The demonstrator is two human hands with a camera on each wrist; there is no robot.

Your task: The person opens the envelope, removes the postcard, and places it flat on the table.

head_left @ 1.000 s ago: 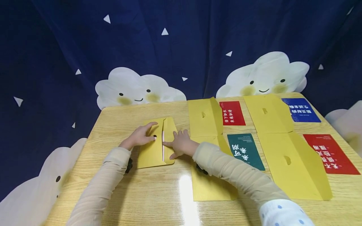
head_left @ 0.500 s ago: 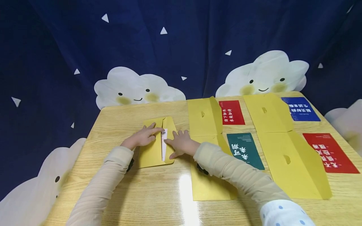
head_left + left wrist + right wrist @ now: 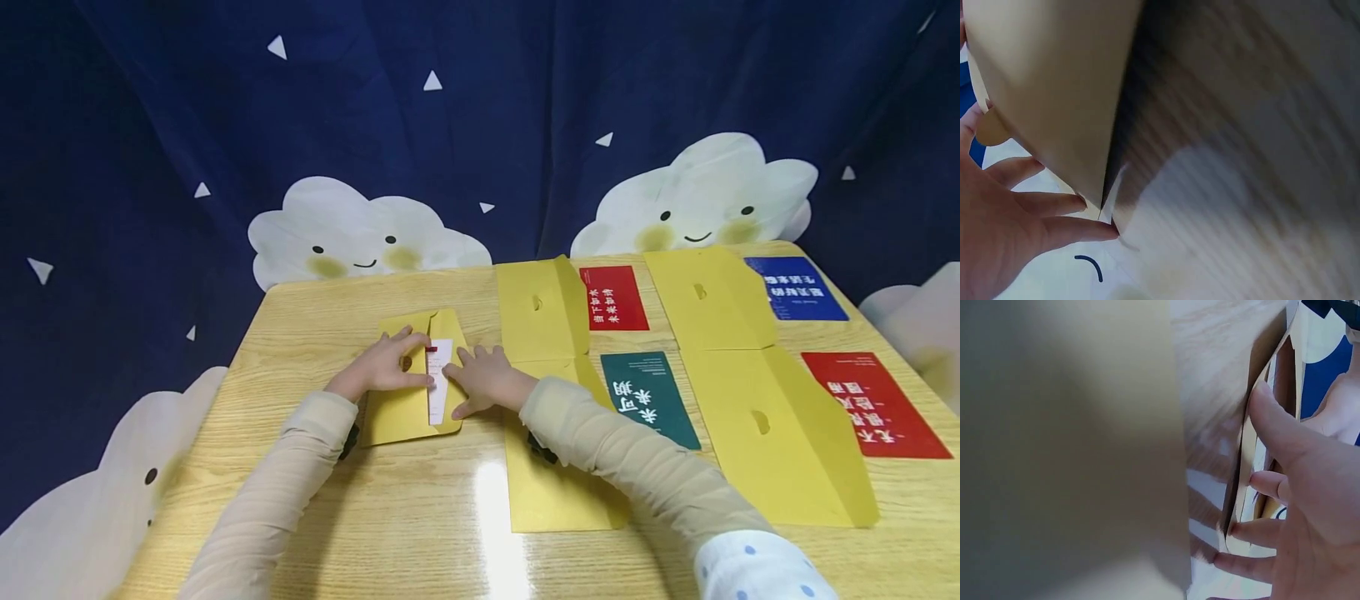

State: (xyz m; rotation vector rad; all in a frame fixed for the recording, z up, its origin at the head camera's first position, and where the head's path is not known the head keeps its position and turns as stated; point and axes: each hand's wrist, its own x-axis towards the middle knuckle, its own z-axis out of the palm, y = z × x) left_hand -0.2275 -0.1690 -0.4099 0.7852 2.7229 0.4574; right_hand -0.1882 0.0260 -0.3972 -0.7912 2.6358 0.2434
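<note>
A yellow envelope [image 3: 392,417] lies at the left of the wooden table, its flap turned out to the right. Out of its mouth shows a white card [image 3: 437,400] with a red mark near the far end. Over the envelope's body is my left hand [image 3: 384,365], thumb and index fingertip apart at the mouth, right at the card. My right hand [image 3: 491,379] rests spread on the flap, a fingertip touching the card's right edge. In the left wrist view, the left fingers [image 3: 1079,230] reach along the envelope's edge. The right thumb [image 3: 1275,419] lies at the flap edge in the right wrist view.
Several yellow envelopes with flaps out lie to the right, including a near one [image 3: 566,496] under the right forearm. Beside them are a green card [image 3: 660,408], red cards [image 3: 633,292] and a blue card [image 3: 798,287]. A dark blue curtain [image 3: 525,108] hangs behind the table.
The white card has slid rightward out of the envelope's mouth and shows wider. My left hand has shifted from the thumb hole toward the mouth; the right hand has barely moved.
</note>
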